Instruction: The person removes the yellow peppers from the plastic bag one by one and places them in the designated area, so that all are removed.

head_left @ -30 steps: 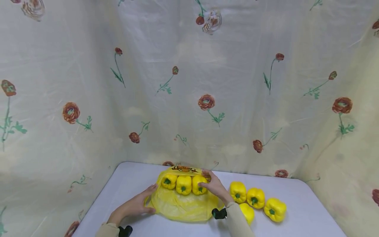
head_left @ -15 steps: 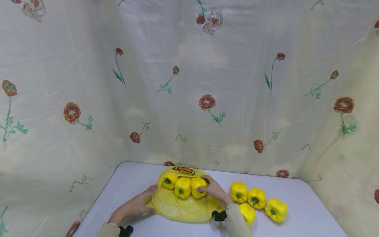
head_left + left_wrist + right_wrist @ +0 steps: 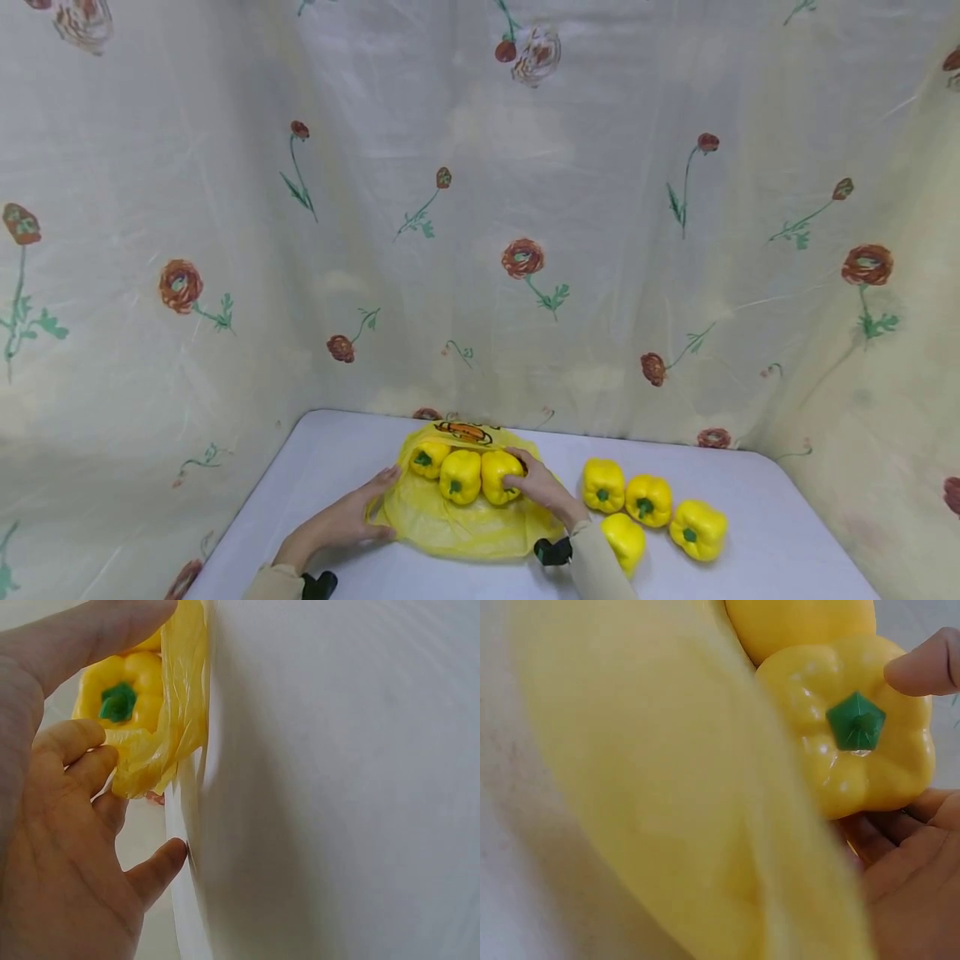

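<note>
Three yellow bell peppers are lined up side by side in the mouth of a yellow plastic bag (image 3: 468, 535), which is spread on the white tabletop (image 3: 341, 442) between the two hands. The right-end pepper (image 3: 498, 478) is gripped by the right hand (image 3: 546, 486), its thumb laid on the front beside the green stem and its fingers curled round the far side. The middle pepper (image 3: 460, 479) is set close beside it, and the left-end pepper (image 3: 427, 460) is placed nearest the left hand (image 3: 336, 523). That hand is held at the bag's left edge, with fingers extended and thumb spread well apart; the yellow film is touched by the fingertips, and no pepper is held there. Beyond the right hand, outside the bag, four loose peppers (image 3: 648, 502) are grouped on the tabletop, the nearest partly hidden by the right sleeve (image 3: 602, 558). A flower-printed sheet (image 3: 592, 275) is hung behind.
</note>
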`<state>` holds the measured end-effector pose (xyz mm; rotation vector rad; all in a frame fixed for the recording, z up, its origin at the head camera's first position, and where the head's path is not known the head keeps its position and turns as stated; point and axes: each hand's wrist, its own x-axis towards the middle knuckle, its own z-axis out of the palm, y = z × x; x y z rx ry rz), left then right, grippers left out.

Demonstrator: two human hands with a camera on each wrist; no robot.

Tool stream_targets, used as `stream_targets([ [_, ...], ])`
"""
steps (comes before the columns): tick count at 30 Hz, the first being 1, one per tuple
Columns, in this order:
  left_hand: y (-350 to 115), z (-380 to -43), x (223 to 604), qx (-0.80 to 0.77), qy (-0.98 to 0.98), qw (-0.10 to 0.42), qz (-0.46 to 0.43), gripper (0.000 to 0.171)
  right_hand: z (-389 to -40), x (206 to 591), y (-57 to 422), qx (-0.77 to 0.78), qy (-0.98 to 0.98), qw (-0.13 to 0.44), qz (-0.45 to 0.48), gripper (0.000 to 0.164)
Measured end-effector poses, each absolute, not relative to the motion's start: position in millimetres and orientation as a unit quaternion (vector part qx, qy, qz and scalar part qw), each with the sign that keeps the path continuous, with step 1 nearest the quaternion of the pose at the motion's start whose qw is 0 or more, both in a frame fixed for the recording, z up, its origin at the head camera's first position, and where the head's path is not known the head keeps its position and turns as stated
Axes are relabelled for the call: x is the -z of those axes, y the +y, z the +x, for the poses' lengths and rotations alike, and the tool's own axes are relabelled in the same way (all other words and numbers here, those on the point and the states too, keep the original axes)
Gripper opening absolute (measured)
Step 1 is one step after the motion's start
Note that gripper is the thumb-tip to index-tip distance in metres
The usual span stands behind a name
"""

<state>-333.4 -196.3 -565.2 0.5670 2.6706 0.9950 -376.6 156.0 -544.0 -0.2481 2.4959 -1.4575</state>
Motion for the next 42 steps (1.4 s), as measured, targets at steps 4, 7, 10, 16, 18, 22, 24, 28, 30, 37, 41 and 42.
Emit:
stream_targets([
  [4, -195.5, -331.6, 563.9, -0.341, 0.912, 0.117, 0.195, 0.101, -376.3, 549.0, 155.5, 0.507, 0.849, 0.119, -0.09, 0.078],
  [7, -194.6, -329.6, 561.5, -0.344, 0.912, 0.118, 0.191, 0.1, -376.0, 551.6, 155.3, 0.509, 0.847, 0.12, -0.091, 0.079],
  [10, -193.4, -327.3, 559.2, -0.346, 0.912, 0.12, 0.187, 0.101, -375.6, 553.3, 155.0, 0.509, 0.847, 0.121, -0.091, 0.079],
  [16, -191.0, -324.3, 557.1, -0.349, 0.91, 0.121, 0.187, 0.1, -376.4, 556.2, 152.7, 0.518, 0.841, 0.127, -0.085, 0.082],
  [18, -190.4, -324.1, 557.3, -0.348, 0.911, 0.12, 0.187, 0.1, -376.3, 557.5, 151.9, 0.522, 0.839, 0.132, -0.078, 0.083],
  [22, -190.5, -324.2, 558.2, -0.345, 0.912, 0.117, 0.188, 0.1, -375.1, 559.7, 151.2, 0.525, 0.837, 0.136, -0.073, 0.084],
  [24, -191.1, -324.1, 558.5, -0.345, 0.912, 0.115, 0.191, 0.1, -374.3, 560.2, 151.1, 0.524, 0.837, 0.135, -0.077, 0.084],
  [28, -192.0, -324.6, 559.2, -0.345, 0.911, 0.112, 0.196, 0.101, -374.1, 561.2, 151.3, 0.52, 0.839, 0.13, -0.089, 0.083],
  [30, -192.0, -325.0, 559.5, -0.345, 0.911, 0.111, 0.197, 0.101, -374.3, 561.7, 151.3, 0.517, 0.841, 0.129, -0.093, 0.083],
  [37, -191.7, -325.4, 559.3, -0.345, 0.911, 0.112, 0.196, 0.101, -374.1, 562.1, 151.2, 0.513, 0.845, 0.128, -0.088, 0.084],
  [41, -191.6, -325.0, 558.9, -0.345, 0.911, 0.113, 0.194, 0.101, -373.9, 562.4, 151.1, 0.514, 0.844, 0.128, -0.085, 0.084],
  [42, -191.7, -325.1, 559.2, -0.345, 0.912, 0.113, 0.193, 0.101, -373.5, 562.0, 151.0, 0.514, 0.844, 0.127, -0.085, 0.083],
])
